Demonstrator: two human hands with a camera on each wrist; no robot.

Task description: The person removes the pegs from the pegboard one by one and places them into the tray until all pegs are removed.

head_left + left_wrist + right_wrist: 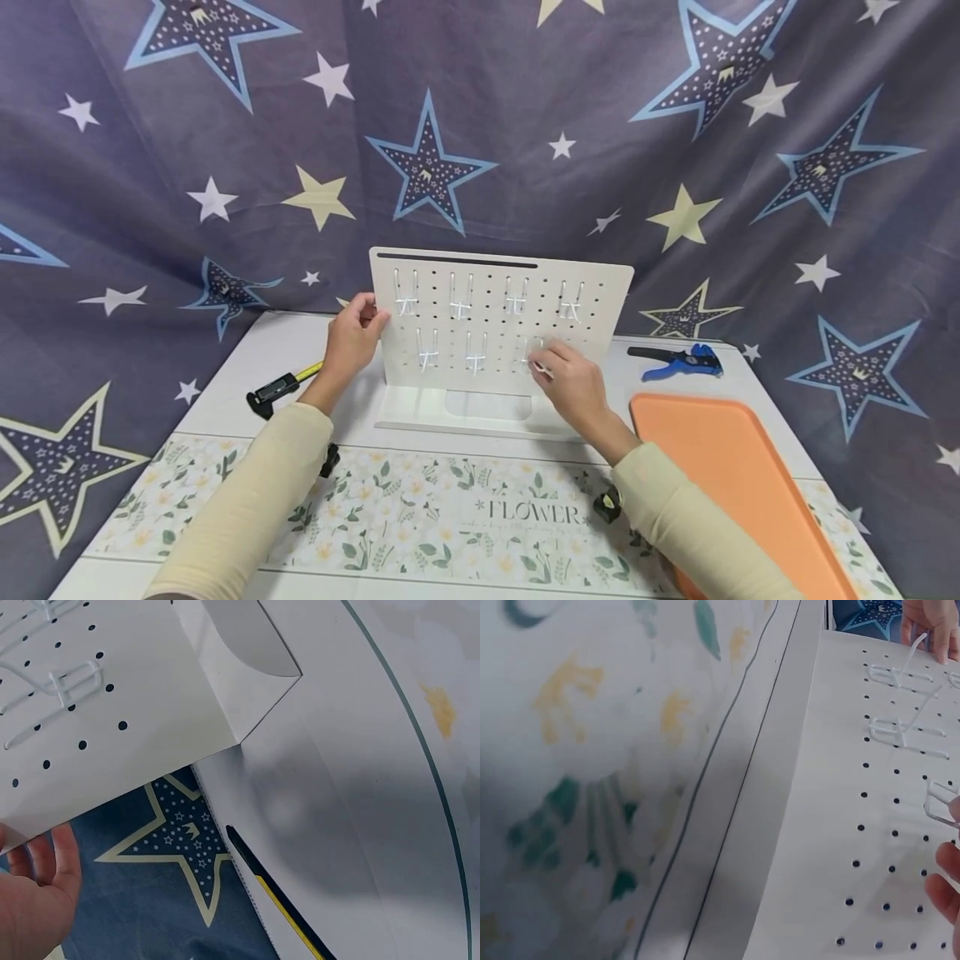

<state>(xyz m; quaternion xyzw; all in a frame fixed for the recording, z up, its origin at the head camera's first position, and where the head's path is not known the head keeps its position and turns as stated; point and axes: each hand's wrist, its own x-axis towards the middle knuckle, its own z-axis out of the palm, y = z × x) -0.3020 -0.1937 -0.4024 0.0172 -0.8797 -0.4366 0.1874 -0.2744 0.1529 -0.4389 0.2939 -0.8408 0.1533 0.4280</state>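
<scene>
A white pegboard stand point(615, 293) stands upright on the table. My left hand point(352, 340) grips its left edge, thumb at the front and fingers reaching behind, as the left wrist view also shows. Near the board's lower right part, my right hand point(573, 383) pinches a white wire hook point(928, 801) against the holes; its fingers partly hide it. Whether the hook is seated cannot be told. Several like hooks, such as the upper left one point(407, 305), hang across the top row. Two more, including this one point(476, 360), are in the lower row, left of my right hand.
To the right lie blue and black wire strippers point(693, 360) and an orange tray point(750, 492). A black tool with a small display point(273, 392) lies left, by a slim yellow-and-black tool point(281, 900). A small black object point(607, 504) sits by the right sleeve. Behind hangs a starry curtain point(495, 208).
</scene>
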